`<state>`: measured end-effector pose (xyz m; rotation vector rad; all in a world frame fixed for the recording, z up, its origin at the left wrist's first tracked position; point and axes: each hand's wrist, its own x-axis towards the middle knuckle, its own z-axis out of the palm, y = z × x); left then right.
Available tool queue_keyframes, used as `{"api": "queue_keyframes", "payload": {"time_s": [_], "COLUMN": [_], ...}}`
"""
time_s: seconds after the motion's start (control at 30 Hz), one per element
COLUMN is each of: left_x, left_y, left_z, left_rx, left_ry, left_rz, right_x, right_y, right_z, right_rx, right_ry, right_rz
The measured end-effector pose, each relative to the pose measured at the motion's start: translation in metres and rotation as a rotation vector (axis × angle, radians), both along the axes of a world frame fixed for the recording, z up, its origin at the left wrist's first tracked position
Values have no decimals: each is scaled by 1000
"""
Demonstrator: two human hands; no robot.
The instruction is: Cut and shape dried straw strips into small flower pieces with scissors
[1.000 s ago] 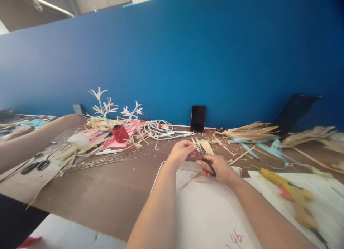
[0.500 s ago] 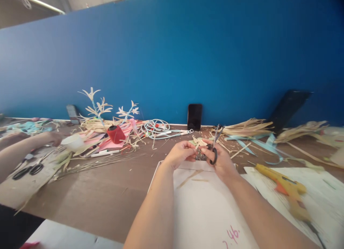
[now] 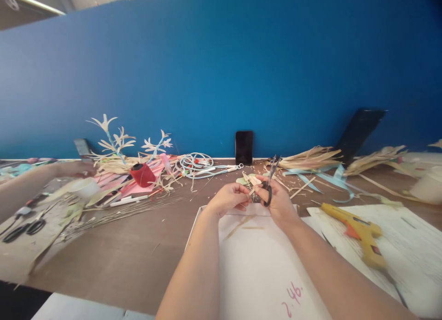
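Note:
My left hand [image 3: 229, 199] is closed in a pinch at the far edge of a white box [image 3: 258, 260]. Between its fingertips and those of my right hand [image 3: 279, 200] is a small pale strip [image 3: 252, 190], like dried husk. Black-handled scissors [image 3: 267, 193] hang in my right hand, their blades pointing up and away. That hand's thumb and finger also meet at the strip. Just behind the fingers lie pale husk pieces [image 3: 246, 178]. My fingers partly hide the strip, so its full shape is unclear. Two thin tan strips lie on the box.
A yellow glue gun [image 3: 368, 237] rests on papers to the right. A phone [image 3: 244, 148] leans on the blue partition. Husk bundles [image 3: 307, 158] and husk flowers [image 3: 117, 142] stand behind, near a red spool [image 3: 142, 175]. Another person's arm [image 3: 31, 179] reaches in from the left, above more scissors [image 3: 26, 230].
The view has turned slightly right. My hands stay together over the box edge, fingertips shifting a little around the strip. The other person's arm has reached farther in across the table.

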<state>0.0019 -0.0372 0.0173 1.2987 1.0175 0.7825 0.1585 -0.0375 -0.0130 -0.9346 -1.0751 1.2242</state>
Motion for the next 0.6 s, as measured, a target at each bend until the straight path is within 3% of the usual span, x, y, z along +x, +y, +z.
{"api": "queue_keyframes", "payload": {"time_s": [0.3,0.6], "left_x": [2,8], "left_y": [6,9], "left_z": [-8,-10], "left_rx": [76,131], "left_ry": [21,-45], "left_rz": [88,299], "right_x": [-1,0], "right_y": [0,-3], "right_z": [-1,2], "right_rx": [12,-16], "right_ry": [-32,-85], "right_rz": [-15,39]}}
